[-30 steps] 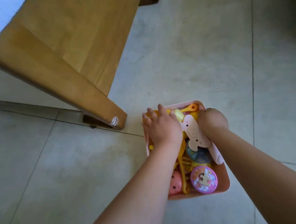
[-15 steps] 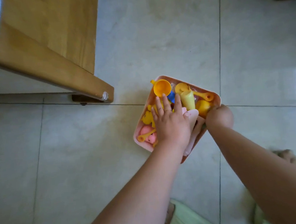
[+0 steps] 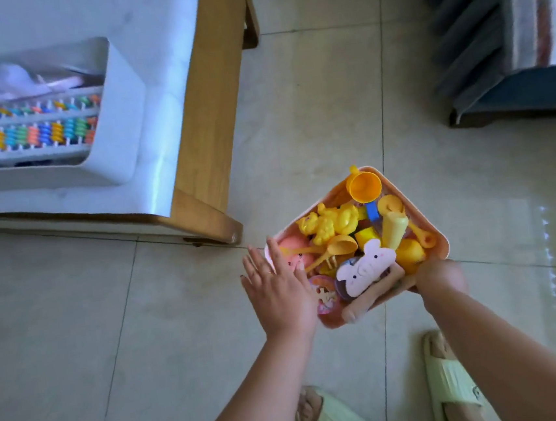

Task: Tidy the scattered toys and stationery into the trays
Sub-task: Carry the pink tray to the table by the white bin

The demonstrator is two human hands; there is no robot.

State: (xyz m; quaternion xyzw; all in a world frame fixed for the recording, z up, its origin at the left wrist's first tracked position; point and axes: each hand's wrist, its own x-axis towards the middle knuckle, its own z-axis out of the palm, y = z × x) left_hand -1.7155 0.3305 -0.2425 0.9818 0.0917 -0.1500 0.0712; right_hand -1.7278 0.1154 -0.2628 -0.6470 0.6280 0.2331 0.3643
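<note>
Lifted off the tiled floor [image 3: 294, 113] moments ago, a toy-filled pink plastic tray [image 3: 440, 239] is gripped by the right hand [image 3: 441, 277] at lower centre while the left hand [image 3: 277, 286], fingers spread, steadies it, apparently bound for the white-topped wooden counter [image 3: 187, 93] at upper left.

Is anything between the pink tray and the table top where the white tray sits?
Nothing visible lies in the gap. The pink tray, gripped at its edge by the right hand, is over bare floor; the left hand lies open at its side. The table's wooden edge must be cleared before the white tray.
</note>
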